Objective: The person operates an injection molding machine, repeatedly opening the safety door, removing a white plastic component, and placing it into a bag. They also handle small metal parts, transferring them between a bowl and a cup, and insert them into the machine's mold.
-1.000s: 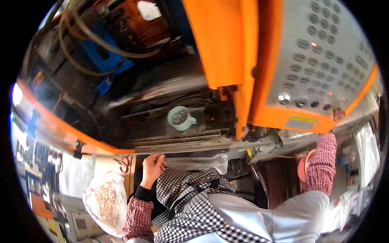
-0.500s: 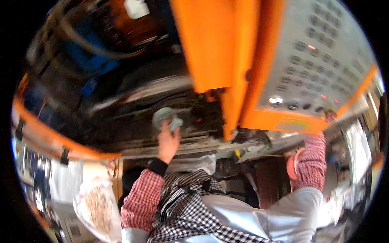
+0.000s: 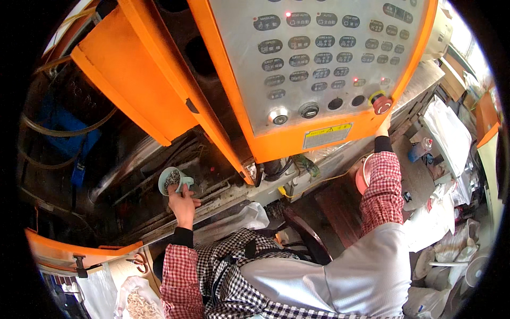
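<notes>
A pale green cup [image 3: 166, 183] with a handle stands tilted toward me on the dark machine bed, with speckled black-and-white bits inside. At its near rim is my left hand [image 3: 184, 207], a finger reaching inside and the thumb outside by the handle, closed on the cup wall. Farther right, my right hand [image 3: 383, 126] is at the lower right corner of the grey control panel [image 3: 340, 101], just below a red mushroom button [image 3: 381, 104]. The panel's edge hides its fingers. Both forearms wear red checked sleeves.
An orange machine door [image 3: 133, 80] hangs left of the panel, beyond the cup. Hoses [image 3: 69, 130] cross the machine's dark interior. A pink container [image 3: 363, 175] sits beside my right forearm. At lower left is a bag of pale pieces [image 3: 141, 305]; a spray can [image 3: 421, 149] stands at right.
The view has swung right, so panel and cup appear farther left. My left hand stays at the cup, whose contents now show. My right hand stays at the panel's lower right corner.
</notes>
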`<state>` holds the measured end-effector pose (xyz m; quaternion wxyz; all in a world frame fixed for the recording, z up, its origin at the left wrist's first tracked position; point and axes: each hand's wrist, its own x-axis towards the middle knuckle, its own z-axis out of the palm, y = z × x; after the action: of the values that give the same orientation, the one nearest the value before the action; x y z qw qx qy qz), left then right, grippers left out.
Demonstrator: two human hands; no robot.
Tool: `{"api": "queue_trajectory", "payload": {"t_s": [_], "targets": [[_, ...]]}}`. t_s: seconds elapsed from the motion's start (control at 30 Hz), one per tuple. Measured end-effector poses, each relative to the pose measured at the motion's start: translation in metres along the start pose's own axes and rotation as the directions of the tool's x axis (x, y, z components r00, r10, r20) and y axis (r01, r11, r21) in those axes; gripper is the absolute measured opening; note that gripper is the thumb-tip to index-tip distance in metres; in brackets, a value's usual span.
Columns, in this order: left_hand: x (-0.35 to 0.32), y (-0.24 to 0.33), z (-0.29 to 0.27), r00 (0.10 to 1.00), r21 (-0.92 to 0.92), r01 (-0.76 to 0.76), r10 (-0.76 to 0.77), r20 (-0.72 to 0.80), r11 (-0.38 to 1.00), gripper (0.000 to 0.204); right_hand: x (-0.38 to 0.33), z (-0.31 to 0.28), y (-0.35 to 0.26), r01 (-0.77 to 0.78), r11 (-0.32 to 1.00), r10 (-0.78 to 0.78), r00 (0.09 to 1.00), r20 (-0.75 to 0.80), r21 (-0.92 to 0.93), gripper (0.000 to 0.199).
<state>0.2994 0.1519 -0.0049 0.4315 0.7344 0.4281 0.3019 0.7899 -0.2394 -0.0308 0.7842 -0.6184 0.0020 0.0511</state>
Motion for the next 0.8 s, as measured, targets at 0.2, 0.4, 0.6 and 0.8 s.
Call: {"api": "queue_trajectory", "payload": {"t_s": [0.2,0.4,0.6,0.8], "targets": [[0.008,-0.017,-0.005,0.998,0.022,-0.060,0.060,-0.036,0.998,0.025,-0.007,-0.007,0.003,-0.105,0.994,0.105,0.994,0.044,-0.012,0.021],[-0.013,0.014,-0.018,0.991,0.192,-0.110,0.123,-0.054,0.975,0.027,-0.019,-0.023,0.007,-0.179,0.974,0.195,0.973,0.119,-0.137,0.022],[-0.039,0.026,-0.024,0.979,0.152,-0.200,0.204,-0.012,0.968,0.021,-0.070,-0.048,-0.019,-0.008,0.920,0.083,0.981,0.175,-0.391,0.006],[-0.072,0.068,0.001,0.958,-0.017,-0.179,0.178,0.223,0.984,0.017,-0.122,-0.078,-0.069,0.229,0.639,0.154,0.897,0.415,-0.734,0.035]]}}
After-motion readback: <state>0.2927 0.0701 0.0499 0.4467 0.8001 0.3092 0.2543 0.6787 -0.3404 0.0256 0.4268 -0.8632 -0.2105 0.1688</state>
